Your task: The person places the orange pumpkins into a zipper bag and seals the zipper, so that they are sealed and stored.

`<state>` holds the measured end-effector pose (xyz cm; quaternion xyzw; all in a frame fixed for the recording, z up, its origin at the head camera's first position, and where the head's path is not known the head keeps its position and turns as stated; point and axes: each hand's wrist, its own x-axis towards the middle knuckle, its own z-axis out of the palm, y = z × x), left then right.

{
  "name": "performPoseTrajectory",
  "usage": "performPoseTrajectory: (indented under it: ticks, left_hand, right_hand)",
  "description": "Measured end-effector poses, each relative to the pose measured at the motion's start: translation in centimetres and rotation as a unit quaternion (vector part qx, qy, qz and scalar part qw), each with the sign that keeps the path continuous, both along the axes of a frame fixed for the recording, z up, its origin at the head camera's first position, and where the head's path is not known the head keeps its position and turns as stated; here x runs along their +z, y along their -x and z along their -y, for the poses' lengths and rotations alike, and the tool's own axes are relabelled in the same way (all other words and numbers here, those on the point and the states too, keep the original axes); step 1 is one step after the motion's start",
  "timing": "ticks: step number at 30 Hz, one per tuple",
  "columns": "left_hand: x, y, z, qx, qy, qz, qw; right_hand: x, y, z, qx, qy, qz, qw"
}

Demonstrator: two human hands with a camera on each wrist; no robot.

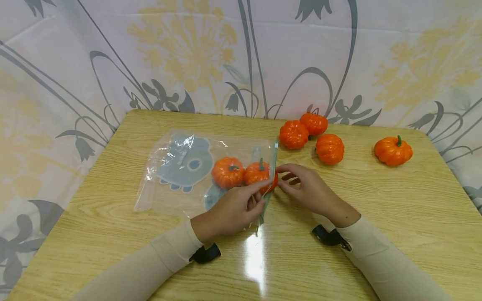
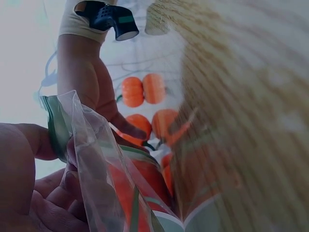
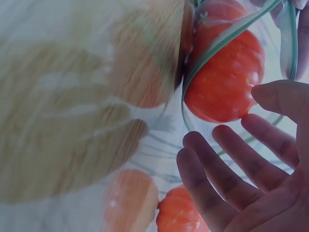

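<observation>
A clear zip bag (image 1: 180, 167) with a blue-grey printed figure lies on the table, its green-edged mouth to the right. One orange toy pumpkin (image 1: 227, 173) lies inside it. A second toy pumpkin (image 3: 227, 79) sits at the mouth, its right side just past the green edge. My left hand (image 1: 235, 209) pinches the near side of the mouth between thumb and fingers, holding it apart. My right hand (image 1: 310, 190) is at the opening, thumb and a fingertip against the second pumpkin, the other fingers loosely bent and spread.
Behind my right hand a group of orange toy pumpkins (image 1: 293, 134) stands near the table's back edge. Another toy pumpkin (image 1: 393, 151) sits apart at the far right. A flower-patterned cloth (image 1: 211, 54) hangs behind the wooden table (image 1: 376, 200).
</observation>
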<state>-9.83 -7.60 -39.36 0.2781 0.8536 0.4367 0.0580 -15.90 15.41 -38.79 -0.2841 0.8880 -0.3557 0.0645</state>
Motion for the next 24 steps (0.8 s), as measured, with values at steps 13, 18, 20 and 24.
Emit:
performPoseTrajectory:
  ticks: [13, 18, 20, 24]
  left_hand:
    - [0.2, 0.0, -0.1, 0.003, 0.006, 0.007, 0.9999]
    - [0.1, 0.0, 0.0, 0.005, 0.007, -0.001, 1.0000]
    - [0.1, 0.0, 0.0, 0.005, 0.009, -0.003, 0.9999]
    - [0.1, -0.1, 0.0, 0.007, 0.013, -0.005, 0.9999]
  right_hand:
    - [0.7, 0.3, -1.1, -0.024, -0.023, -0.068, 0.9971]
    - [0.9, 0.7, -1.4, -0.040, -0.030, -0.132, 0.9900]
    - [1.0, 0.8, -1.6, -0.049, -0.031, -0.156, 0.9861]
    - [1.1, 1.0, -2.1, -0.065, -0.033, -0.193, 0.9786]
